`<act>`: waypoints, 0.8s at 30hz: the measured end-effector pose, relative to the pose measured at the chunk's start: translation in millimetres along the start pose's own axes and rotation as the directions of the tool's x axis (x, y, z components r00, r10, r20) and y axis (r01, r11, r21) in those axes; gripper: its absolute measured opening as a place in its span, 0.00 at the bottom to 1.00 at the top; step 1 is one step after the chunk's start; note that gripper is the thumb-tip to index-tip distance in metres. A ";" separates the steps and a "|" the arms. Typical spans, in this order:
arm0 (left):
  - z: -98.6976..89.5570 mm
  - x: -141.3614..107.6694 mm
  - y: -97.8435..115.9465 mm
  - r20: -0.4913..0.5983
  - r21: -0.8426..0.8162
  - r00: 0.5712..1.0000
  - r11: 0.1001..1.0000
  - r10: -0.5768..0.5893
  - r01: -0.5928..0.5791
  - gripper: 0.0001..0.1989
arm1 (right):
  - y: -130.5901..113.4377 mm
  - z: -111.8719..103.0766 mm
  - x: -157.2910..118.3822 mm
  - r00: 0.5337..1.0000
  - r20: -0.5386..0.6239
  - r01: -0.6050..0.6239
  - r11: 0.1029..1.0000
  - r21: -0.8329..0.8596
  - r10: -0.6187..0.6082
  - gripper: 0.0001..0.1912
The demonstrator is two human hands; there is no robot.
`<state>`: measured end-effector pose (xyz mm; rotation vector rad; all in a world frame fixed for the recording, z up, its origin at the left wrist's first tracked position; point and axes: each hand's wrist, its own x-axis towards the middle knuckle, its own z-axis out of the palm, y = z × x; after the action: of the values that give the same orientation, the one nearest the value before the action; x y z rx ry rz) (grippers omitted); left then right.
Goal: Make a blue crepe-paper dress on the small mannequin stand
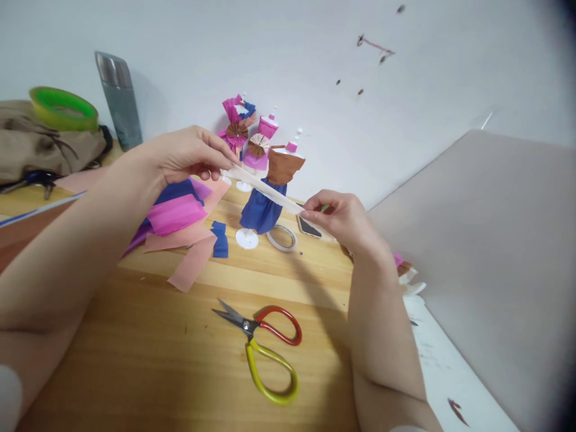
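Note:
A narrow white strip (269, 191) is stretched in the air, slanting down to the right. My left hand (193, 155) pinches its upper end, and my right hand (335, 217) pinches the lower end. Behind the strip stands a small dress form (287, 165) in a brown top and blue skirt, on a round white base. A roll of white tape (282, 238) lies beside that base. Scissors (247, 326) with one red and one yellow handle rest partly open on the wooden table (157, 348), below the hands.
Pink, blue and peach paper pieces (177, 214) lie left of centre. More dressed forms (269, 127) stand by the wall. A bottle (119, 99), green tape roll (63, 109) and brown bag (42, 144) are at back left; a phone (309, 227) lies near my right hand.

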<state>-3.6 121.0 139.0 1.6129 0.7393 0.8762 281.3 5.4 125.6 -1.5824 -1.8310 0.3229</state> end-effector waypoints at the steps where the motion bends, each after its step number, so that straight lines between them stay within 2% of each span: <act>1: -0.6 0.1 -0.1 0.026 -0.010 1.000 1.000 -0.008 0.008 0.05 | 1.7 0.0 0.5 1.000 -0.016 0.012 1.000 -0.025 -0.012 0.11; 6: -1.3 0.3 0.9 0.136 -0.052 0.989 0.996 -0.064 0.072 0.06 | 2.8 -2.3 0.2 1.000 -0.025 0.005 0.996 -0.092 -0.008 0.10; 11: -2.5 -0.8 2.5 0.177 -0.062 0.981 0.994 -0.081 0.093 0.06 | -5.2 -5.0 -2.8 0.998 -0.066 -0.005 0.992 -0.123 -0.003 0.09; 14: -4.0 1.9 -0.9 0.169 -0.074 0.982 0.992 -0.087 0.101 0.07 | -7.8 -5.0 -3.9 0.997 -0.073 -0.026 0.994 -0.102 0.019 0.10; 19: -0.8 7.2 -6.6 0.083 -0.178 0.993 0.979 -0.082 0.096 0.06 | -8.0 -4.2 -4.8 0.996 -0.066 -0.059 0.997 -0.045 0.056 0.09; 22: 4.7 5.6 -6.1 0.104 -0.182 0.991 0.978 -0.079 0.097 0.04 | -9.5 -4.1 -5.4 0.997 -0.061 -0.052 0.998 -0.043 0.049 0.09; 24: 8.6 3.4 -5.6 0.119 -0.147 0.991 0.986 -0.061 0.079 0.07 | -11.4 -4.0 -5.8 0.997 -0.057 -0.053 0.998 -0.029 0.051 0.09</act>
<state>5.4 120.6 133.0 1.4799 0.6301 0.7646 275.2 -3.6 133.4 -1.6453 -1.7624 0.2728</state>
